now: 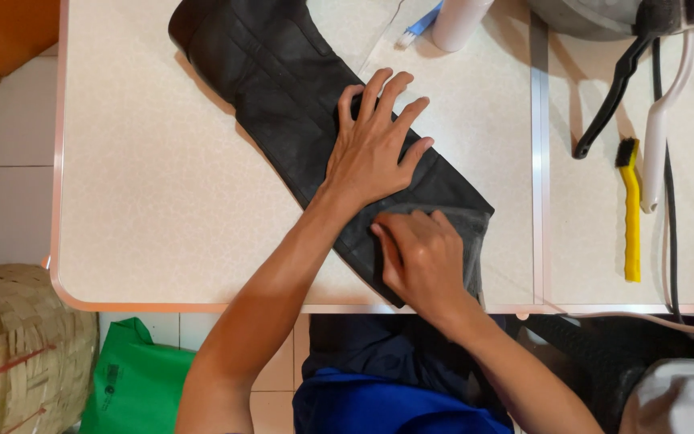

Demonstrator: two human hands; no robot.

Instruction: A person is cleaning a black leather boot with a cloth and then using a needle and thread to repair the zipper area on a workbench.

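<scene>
Hands on folded black garment (315,120), left hand (375,153) spread flat, right hand (423,257) pinching its hem

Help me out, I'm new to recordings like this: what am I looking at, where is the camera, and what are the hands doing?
This is one picture from a camera worn on a person's head, looking down at their own bare hands; there is no machine. The left hand lies flat, fingers spread, on a dark folded garment stretched across a pale table. The right hand presses the garment's near end; neither hand lifts anything. To the right lie a yellow brush, a white-handled tool and a black handle. A woven basket and a green bag sit on the floor.
</scene>
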